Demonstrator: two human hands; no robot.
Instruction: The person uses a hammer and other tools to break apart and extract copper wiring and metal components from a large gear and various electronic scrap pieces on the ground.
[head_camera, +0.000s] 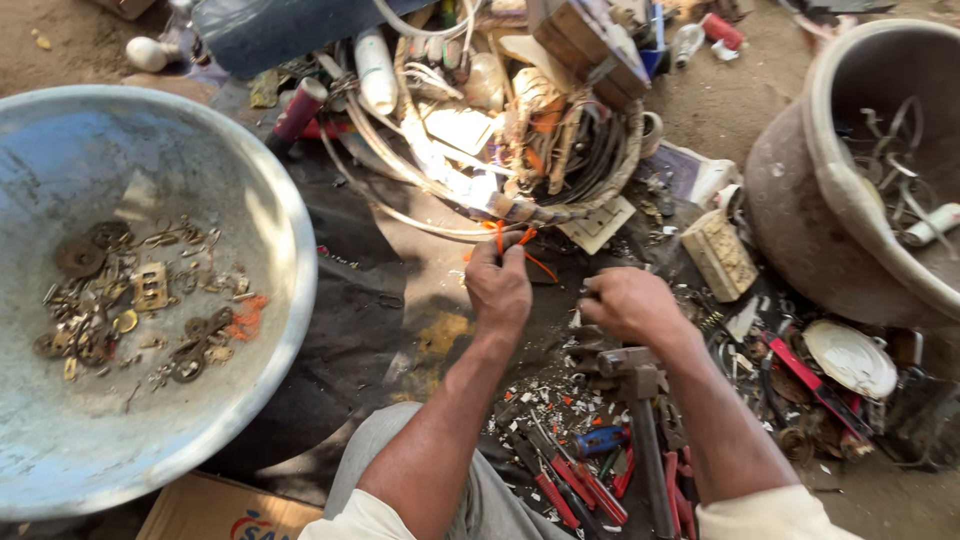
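Head view. Working area is dirt ground, crowded on all sides. Large grey metal basin (60, 440) fills the left; its rim ends just left of a dark patch of ground in front of the person. Large rusty pot (790, 210) closes off the right. A heap of scrap cable and plastic (480, 110) blocks the top centre. The only open room is the dark patch between basin rim and left forearm.

Counts: one basin, holding many small brass and rusty metal bits (140, 300), too many and too small to count. One pot, with strips of scrap inside. One cardboard box corner (215, 510) at bottom edge. One hammer (640, 400), head just below the right hand, handle running toward the person. Several red-handled tools (580, 490) lie beside the hammer handle; exact number cannot be told. One beige perforated block (720, 255) near the pot.

Left hand (498, 285): fingers pinched together on orange wire (515, 245), at the near edge of the cable heap; loose ends stick out above and right of the fingertips.

Right hand (630, 303): curled closed, knuckles up, just right of the left hand and apart from it. Cannot tell what it holds.
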